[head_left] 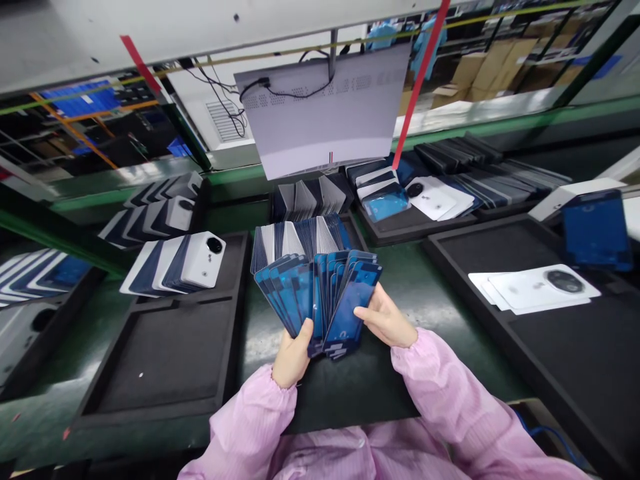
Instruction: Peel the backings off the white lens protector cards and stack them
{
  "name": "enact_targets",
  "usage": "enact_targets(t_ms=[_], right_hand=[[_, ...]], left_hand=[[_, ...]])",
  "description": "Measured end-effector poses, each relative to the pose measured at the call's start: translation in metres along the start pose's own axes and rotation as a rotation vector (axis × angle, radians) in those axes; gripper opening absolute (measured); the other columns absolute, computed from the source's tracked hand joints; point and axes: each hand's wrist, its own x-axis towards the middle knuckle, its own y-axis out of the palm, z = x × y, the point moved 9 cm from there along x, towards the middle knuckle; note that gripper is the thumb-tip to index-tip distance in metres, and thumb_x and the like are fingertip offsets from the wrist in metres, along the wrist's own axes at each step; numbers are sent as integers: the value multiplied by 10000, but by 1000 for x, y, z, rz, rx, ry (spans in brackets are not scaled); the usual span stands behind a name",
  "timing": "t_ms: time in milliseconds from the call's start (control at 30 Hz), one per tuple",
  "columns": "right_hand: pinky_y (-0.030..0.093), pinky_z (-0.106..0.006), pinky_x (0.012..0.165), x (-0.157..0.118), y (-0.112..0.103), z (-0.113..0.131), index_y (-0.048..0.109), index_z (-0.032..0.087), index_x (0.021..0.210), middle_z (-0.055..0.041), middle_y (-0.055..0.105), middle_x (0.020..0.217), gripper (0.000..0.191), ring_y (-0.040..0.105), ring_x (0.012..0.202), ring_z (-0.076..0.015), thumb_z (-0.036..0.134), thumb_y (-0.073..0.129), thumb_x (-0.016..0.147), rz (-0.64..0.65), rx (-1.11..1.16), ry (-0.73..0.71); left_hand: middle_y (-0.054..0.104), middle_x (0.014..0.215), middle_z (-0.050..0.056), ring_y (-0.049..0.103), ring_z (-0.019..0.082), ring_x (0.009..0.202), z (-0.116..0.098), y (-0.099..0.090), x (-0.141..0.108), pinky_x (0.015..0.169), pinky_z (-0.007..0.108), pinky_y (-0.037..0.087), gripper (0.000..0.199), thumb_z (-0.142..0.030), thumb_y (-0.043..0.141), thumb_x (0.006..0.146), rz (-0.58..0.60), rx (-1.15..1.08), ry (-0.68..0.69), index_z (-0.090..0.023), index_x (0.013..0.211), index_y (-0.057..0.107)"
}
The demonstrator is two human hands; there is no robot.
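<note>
Nearby, black tray (170,357) holding white panels (203,262), fingers (303,331) gripping blue panels (350,307).

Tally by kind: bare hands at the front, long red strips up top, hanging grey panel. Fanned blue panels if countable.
Left hand, right hand: 2
Left strip, right strip: 2
Grey panel: 1
Total: 5
Blue panels: too overlapped, excluded

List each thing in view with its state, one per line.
Blue-filmed panels: fanned out, held in both hands
Left hand: closed on their lower left
Right hand: gripping their right edge
Front-right white panels: lying flat, overlapping
Monitor: tilted, back facing this way
</note>
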Motion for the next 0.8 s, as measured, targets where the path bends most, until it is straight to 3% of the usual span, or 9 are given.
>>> enact_targets(t_ms=[200,367,500,700,800], right_hand=[[422,-450,1088,1,0,-5,477,317,1261,-32,584,1314,677,552,1225,-222,254,810,675,-15,-6,14],[451,-472,1051,0,-5,2,434,362,1287,-17,577,1322,704,573,1193,-221,272,799,691,-43,11,-8],[443,-456,1060,1,-2,-6,486,310,1244,-35,613,1269,661,582,1172,-223,265,816,673,-2,-49,37],[451,-462,1053,1,-3,-5,501,319,1200,-20,625,1239,617,611,1130,-214,260,817,673,-1,13,10],[433,-478,1068,-1,-4,-1,485,331,1217,-21,601,1280,623,598,1156,-217,274,808,687,-6,12,-27]], left_hand=[[654,1263,141,528,288,1283,0,-1,1,1127,406,362,721,-641,610,765,-1,-18,-46,-189,1323,552],[654,1263,141,583,282,1223,-5,2,2,1104,458,384,704,-536,684,766,-23,-33,-19,-197,1357,505],[646,1269,155,569,302,1235,0,8,2,1071,457,422,688,-531,708,744,38,40,-26,-168,1308,553],[665,1234,151,581,287,1225,-1,-11,3,1050,386,441,692,-645,582,783,-104,127,-61,-188,1301,557],[686,1188,154,596,290,1202,-1,-10,5,1056,404,431,649,-622,582,798,-74,175,-23,-170,1263,589]])
